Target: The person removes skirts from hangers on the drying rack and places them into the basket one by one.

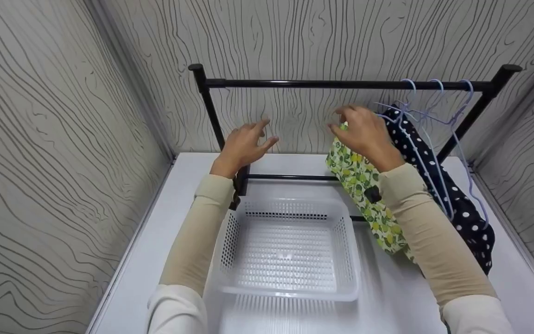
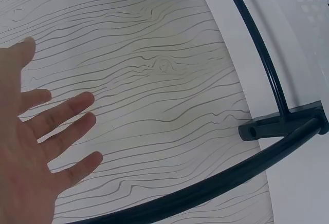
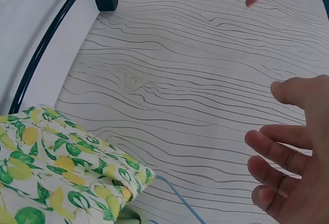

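Observation:
My left hand (image 1: 245, 145) is raised with fingers spread and holds nothing, near the left post of a black clothes rack (image 1: 295, 84). My right hand (image 1: 363, 131) holds nothing either; its fingers bend loosely, in front of the lemon-print garment (image 1: 352, 169). In the right wrist view that garment (image 3: 61, 167) hangs below the hand, a blue hanger wire (image 3: 180, 198) coming out of its corner. Behind it on the rail hangs a navy garment with white dots (image 1: 468, 215), among light-blue hangers (image 1: 443, 185). My right forearm covers part of the lemon-print garment.
A white perforated plastic basket (image 1: 290, 296) stands on the white table (image 1: 151, 260), between my forearms. The rack's lower bar (image 1: 290, 177) runs behind it. Panels with a wood-grain pattern (image 1: 295, 41) close in the back and both sides.

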`<state>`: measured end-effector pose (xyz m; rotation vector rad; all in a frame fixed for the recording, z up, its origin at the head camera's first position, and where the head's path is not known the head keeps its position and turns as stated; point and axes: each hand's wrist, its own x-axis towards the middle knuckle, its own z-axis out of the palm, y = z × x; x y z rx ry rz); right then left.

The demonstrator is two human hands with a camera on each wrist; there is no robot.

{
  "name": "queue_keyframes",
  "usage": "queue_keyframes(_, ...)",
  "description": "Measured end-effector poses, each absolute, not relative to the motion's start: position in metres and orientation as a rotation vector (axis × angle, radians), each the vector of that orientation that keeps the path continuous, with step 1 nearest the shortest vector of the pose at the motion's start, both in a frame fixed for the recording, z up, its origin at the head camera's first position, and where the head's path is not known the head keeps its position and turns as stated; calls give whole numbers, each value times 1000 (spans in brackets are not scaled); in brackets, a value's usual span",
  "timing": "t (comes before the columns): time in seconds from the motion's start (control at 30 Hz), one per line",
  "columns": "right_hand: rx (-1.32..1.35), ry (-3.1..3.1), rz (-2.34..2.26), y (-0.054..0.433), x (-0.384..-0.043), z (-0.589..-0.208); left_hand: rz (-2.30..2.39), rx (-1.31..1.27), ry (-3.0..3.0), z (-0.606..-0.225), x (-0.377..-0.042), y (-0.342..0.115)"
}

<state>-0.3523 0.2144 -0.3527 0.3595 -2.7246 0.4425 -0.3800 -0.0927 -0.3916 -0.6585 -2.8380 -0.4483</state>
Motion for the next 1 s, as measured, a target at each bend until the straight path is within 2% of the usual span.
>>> queue_keyframes(0.4,327,-2566,429,238,-335,-340,-544,-719,-2706,-396,-372,-97)
queue_keyframes(1.0,289,-2517,413,281,-313,-328,-771,-581,-2499,-397,-364,-135)
